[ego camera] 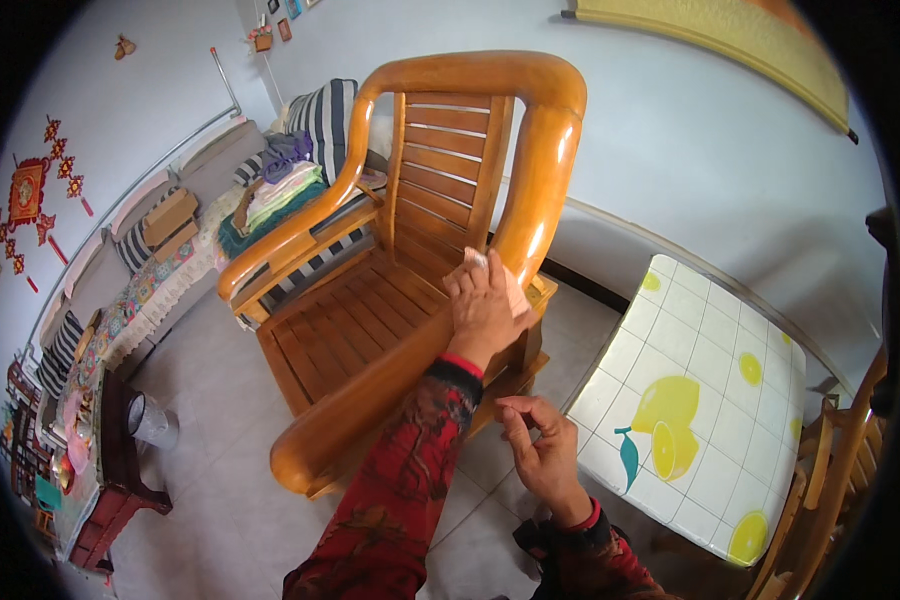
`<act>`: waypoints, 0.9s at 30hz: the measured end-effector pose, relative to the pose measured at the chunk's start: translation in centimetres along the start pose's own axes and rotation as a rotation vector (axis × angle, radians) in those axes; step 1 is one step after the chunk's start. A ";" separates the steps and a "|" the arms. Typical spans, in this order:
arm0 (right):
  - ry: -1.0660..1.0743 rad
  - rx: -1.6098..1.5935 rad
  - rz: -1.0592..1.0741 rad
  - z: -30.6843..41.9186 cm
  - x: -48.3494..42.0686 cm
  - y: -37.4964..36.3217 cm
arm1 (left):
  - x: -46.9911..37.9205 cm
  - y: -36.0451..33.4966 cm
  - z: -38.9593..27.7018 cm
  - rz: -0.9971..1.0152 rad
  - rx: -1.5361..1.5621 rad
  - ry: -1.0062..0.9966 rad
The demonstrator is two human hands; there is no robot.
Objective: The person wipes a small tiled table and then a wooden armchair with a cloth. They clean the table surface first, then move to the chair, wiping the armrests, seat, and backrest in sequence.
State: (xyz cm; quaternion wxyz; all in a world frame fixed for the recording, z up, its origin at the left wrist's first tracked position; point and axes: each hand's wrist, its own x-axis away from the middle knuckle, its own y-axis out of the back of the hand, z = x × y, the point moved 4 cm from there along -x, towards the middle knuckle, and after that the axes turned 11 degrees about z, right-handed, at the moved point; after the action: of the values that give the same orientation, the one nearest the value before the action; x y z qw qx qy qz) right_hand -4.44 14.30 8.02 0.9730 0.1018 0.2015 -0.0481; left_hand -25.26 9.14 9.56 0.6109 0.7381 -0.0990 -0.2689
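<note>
My left hand (481, 309) presses a pink cloth (516, 291) against the arm of a varnished wooden armchair (547, 165), where the armrest bends up towards the back. Part of the cloth is hidden under my fingers. The chair has a slatted back and a slatted seat (360, 322). Lower and to the right, my right hand (544, 450) hovers between the chair and a small table, its fingers loosely curled. I see nothing in it.
The table (720, 307) at right wears a lemon-print cover. Another wooden chair (832, 495) stands at the right rim. A sofa (225, 154) with cushions and folded textiles lines the left wall. A waste bin (154, 421) stands beside a dark red wooden table (124, 495).
</note>
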 end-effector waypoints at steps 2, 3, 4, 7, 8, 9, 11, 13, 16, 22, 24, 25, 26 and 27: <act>-0.055 -0.071 -0.073 -0.6 0.0 1.2 | -2.7 -0.1 -0.6 0.017 -0.007 0.073; -0.097 -0.103 -0.100 -1.0 0.0 1.7 | -3.9 0.1 -0.3 0.064 0.081 0.096; -0.116 -0.113 -0.105 -1.3 -0.1 2.1 | -4.8 0.3 0.2 0.110 0.166 0.119; -0.144 -0.189 -0.133 -1.9 -0.6 2.6 | -5.0 0.9 0.7 0.186 0.222 0.167; -0.149 -0.201 -0.134 -2.1 -0.7 2.6 | -4.7 1.2 0.9 0.204 0.209 0.177; -0.154 -0.185 -0.126 -2.2 -0.7 2.6 | -4.2 1.6 1.0 0.209 0.196 0.176; -0.153 -0.153 -0.111 -2.5 -0.8 2.5 | -2.6 2.5 2.6 0.327 0.211 0.163; -0.140 -0.158 -0.116 -2.9 -1.0 2.3 | -0.4 3.1 3.9 0.398 0.203 0.143; -0.087 -0.188 -0.122 -3.4 -1.3 1.6 | 4.6 4.5 7.7 0.433 0.186 0.164; -0.078 -0.081 -0.059 -3.6 -1.8 -0.8 | 14.6 8.5 13.6 0.472 0.229 0.201; -0.044 -0.029 -0.052 -3.3 -1.8 -1.5 | 17.6 9.6 15.0 0.482 0.242 0.254; -0.032 0.008 -0.048 -3.2 -1.8 -1.8 | 19.0 10.0 15.8 0.496 0.258 0.293; -0.024 0.047 -0.041 -3.1 -1.8 -2.0 | 20.3 10.3 16.6 0.515 0.278 0.336; -0.029 0.010 -0.043 -3.2 -1.7 -2.2 | 21.4 10.6 17.3 0.492 0.313 0.351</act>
State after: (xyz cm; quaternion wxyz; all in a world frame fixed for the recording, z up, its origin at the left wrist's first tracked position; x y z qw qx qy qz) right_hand -7.54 12.92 5.48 0.9740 0.1018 0.1894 -0.0713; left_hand -14.37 -18.20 11.89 0.5442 0.8121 -0.2074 0.0361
